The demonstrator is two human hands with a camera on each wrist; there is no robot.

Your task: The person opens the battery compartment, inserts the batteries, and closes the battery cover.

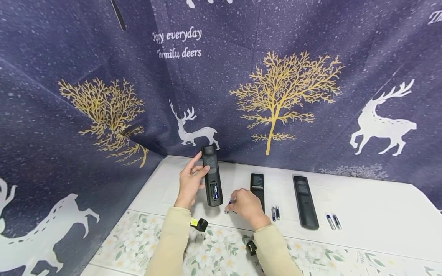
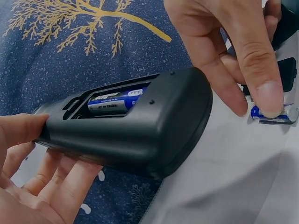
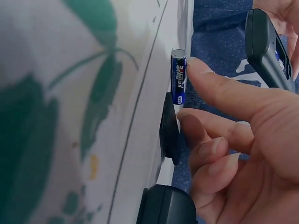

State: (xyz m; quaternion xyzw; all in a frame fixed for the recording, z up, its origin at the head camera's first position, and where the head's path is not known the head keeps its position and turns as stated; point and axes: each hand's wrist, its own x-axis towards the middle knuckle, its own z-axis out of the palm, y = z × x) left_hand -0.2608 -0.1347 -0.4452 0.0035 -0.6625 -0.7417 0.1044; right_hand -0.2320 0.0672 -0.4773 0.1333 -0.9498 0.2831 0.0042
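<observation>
The left hand has a firm grip on a black remote, with its back turned up and its little battery space open. A blue battery sits inside. There are letters on its side, but they are too blurry to read for sure. The remote's back has a grey patch of tiny print, too small to read.

The right hand is down by the bench. Its thumb is right at a loose blue battery, but I can't tell if its grip has closed on it. Letters run along that battery too, and they are hard to make out. A flat black piece is next to it.

A second remote lies partly behind the right hand, with two batteries beside it. Farther right are a third remote and two more batteries.

The dark blue cloth at the back has white words. I can read "everyday" and, below it, "milu deers". The first word on the top line is bent by a fold.
</observation>
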